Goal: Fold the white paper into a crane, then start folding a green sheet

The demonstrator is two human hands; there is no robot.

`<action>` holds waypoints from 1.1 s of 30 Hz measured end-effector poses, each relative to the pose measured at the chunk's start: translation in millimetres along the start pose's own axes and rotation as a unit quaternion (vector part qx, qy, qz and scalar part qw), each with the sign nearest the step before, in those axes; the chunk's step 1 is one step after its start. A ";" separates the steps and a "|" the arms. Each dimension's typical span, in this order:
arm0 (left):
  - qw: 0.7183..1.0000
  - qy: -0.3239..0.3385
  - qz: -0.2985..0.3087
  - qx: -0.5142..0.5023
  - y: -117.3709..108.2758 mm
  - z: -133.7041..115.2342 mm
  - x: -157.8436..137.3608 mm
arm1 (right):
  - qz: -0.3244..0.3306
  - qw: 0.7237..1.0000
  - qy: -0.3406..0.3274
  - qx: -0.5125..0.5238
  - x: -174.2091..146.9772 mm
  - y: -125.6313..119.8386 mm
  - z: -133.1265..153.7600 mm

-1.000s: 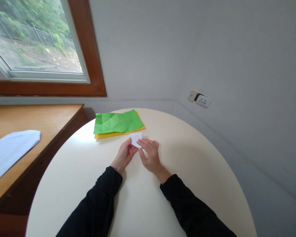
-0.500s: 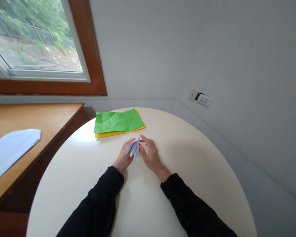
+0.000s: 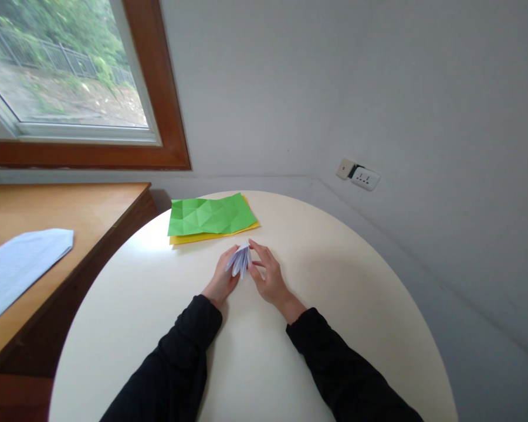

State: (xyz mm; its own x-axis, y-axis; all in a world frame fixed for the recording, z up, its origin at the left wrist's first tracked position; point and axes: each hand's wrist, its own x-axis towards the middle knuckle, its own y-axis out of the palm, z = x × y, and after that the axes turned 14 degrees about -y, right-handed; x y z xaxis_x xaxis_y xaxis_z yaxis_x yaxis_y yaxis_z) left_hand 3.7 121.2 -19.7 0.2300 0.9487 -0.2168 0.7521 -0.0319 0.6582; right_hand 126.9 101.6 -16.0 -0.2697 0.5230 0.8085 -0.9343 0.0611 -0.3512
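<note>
A small piece of folded white paper (image 3: 241,258), with several pleat-like layers fanned apart, stands between my two hands above the table. My left hand (image 3: 222,276) is closed around its left side, with part of the paper hidden against the fingers. On the other side, my right hand (image 3: 269,275) has its thumb and fingertips at the paper's right edge, gripping it lightly. Just beyond the hands lies a creased green sheet (image 3: 211,215), on top of a yellow sheet (image 3: 193,238).
The round white table (image 3: 361,351) fills the foreground. To the left, a wooden desk (image 3: 101,202) bears a folded pale-blue cloth (image 3: 26,264). A wall socket (image 3: 365,177) sits at the right, and a brown-framed window (image 3: 171,117) at the upper left.
The paper's layers have spread wider, and its right part has shifted slightly to the right against my right fingers. My left hand has barely moved.
</note>
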 end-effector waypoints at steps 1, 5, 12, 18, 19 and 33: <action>1.000 -0.005 -0.001 -0.007 -0.9 1.0 1.4 | -0.003 1.000 0.003 0.003 0.2 -0.1 0.8; 1.000 -0.015 -0.003 -0.026 -1.8 3.8 5.9 | -0.019 1.000 0.015 -0.009 0.7 1.0 1.0; 0.996 -0.068 0.024 -0.059 9.0 -4.0 1.5 | -0.049 0.996 0.015 -0.066 0.8 3.3 -8.0; 0.993 -0.086 0.077 -0.038 14.6 -3.3 -0.6 | -0.101 0.990 0.090 -0.039 -1.7 6.4 -18.6; 0.993 -0.081 0.074 -0.033 13.9 -1.9 -0.4 | -0.107 0.988 0.108 -0.033 -2.1 6.7 -19.7; 0.996 -0.079 0.037 -0.004 15.1 -4.6 -5.5 | -0.143 0.978 0.151 -0.008 -1.9 5.7 -22.9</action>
State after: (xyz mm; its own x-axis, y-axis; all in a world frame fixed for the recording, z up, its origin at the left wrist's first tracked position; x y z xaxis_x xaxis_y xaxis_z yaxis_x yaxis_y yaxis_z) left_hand 10.9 117.0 -5.3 0.3791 0.8823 -0.2789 0.7256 -0.0964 0.6814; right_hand 127.4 120.4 -30.4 0.0854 0.7103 0.6987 -0.9570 0.2535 -0.1408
